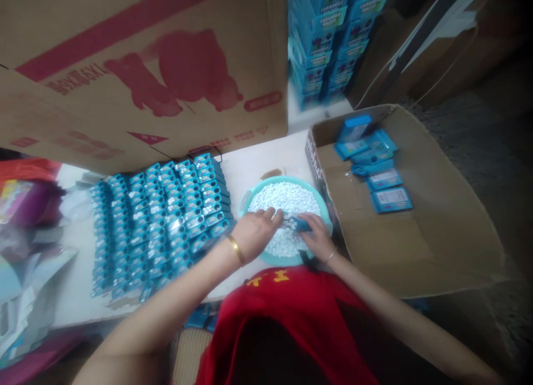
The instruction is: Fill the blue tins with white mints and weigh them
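A turquoise basin [323, 200] full of small white pellets [287, 197] stands on the white table, and both my hands are over it. My right hand [320, 238] is closed round a small blue box [300, 224], held low above the pellets. My left hand [259, 233] has its fingers bent together at the near end of that box; whatever they pinch is too blurred to make out. Left of the basin, tight rows of small blue boxes [166, 224] stand side by side, with round dark openings showing on their tops.
An open cardboard carton [387, 251] on the right holds several flat blue packs [391, 199]. Behind the rows rises a large cardboard box [145, 68]. Stacked blue display boxes [320, 46] stand at the back. Plastic bags [25, 296] lie at far left.
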A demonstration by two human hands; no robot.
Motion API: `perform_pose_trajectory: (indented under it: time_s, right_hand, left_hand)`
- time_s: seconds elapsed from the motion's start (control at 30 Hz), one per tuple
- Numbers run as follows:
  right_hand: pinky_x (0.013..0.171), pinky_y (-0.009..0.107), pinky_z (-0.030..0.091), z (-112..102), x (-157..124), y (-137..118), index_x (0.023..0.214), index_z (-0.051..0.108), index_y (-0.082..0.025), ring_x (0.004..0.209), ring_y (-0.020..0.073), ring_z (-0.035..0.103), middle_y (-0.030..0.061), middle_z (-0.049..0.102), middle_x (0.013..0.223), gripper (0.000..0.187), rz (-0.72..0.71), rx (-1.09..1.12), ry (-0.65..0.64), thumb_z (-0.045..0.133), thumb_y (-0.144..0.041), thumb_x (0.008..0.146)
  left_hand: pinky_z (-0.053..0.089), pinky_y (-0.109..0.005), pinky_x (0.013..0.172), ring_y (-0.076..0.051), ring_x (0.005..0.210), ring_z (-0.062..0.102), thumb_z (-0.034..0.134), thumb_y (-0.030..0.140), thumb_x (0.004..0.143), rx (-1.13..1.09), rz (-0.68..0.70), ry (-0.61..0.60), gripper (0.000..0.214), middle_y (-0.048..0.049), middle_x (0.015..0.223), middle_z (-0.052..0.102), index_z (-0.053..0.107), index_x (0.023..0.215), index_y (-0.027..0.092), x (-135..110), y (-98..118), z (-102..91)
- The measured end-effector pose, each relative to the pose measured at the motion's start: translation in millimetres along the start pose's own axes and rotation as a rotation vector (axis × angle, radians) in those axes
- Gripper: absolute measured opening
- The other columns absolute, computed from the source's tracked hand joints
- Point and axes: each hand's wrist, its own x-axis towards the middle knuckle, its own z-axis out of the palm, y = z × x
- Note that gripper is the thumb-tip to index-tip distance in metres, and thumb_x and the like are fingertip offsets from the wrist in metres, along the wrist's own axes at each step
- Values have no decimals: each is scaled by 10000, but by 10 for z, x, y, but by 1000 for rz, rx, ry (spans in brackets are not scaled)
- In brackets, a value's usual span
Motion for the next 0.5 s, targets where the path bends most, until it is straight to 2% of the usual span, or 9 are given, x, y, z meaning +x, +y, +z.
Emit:
perform_pose_trajectory:
  time_s: [0.1,0.2,0.27,0.37,0.43,0.5]
  right_hand:
    - [1020,493,405,-1,-13,16,1241,519,-243,1171,267,491,101,551,1201,385,-11,9,3,539,-289,859]
    - [1021,482,405,-28,-13,34,1226,529,-236,1170,263,495,101,554,1199,372,-5,36,10,538,-279,857]
    - [1009,475,415,-60,-6,44,1206,541,-233,1150,262,511,99,563,1184,358,28,59,37,543,-286,852]
    - [985,461,434,-110,17,52,1175,555,-229,1106,260,541,96,582,1147,350,104,87,112,574,-331,840]
    - [972,452,444,-131,39,53,1150,563,-225,1079,258,557,92,596,1123,356,151,99,167,597,-369,827]
    - [966,445,447,-137,61,55,1131,568,-218,1064,256,566,89,606,1109,373,189,110,209,621,-398,809]
  left_hand:
    - [478,-303,639,-205,826,599,342,117,929,30,46,4,379,-107,1004,589,373,1306,124,-15,51,-82]
    - [481,-303,688,-199,846,588,347,136,931,-27,34,34,292,-89,950,594,463,1199,139,-38,-84,35]
    - [480,-299,721,-199,881,583,373,163,927,-90,-53,34,226,-86,954,589,514,1103,153,-33,-254,268]
    - [483,-318,746,-211,901,590,394,147,906,-195,-204,-71,192,-103,989,579,534,1037,150,54,-466,797]
    - [482,-348,780,-224,923,593,384,119,893,-318,-214,-142,198,-120,1012,576,537,1017,140,182,-475,1169]
    - [477,-366,823,-234,967,585,388,126,891,-438,-172,-147,202,-131,1051,575,533,1030,139,360,-354,1474]
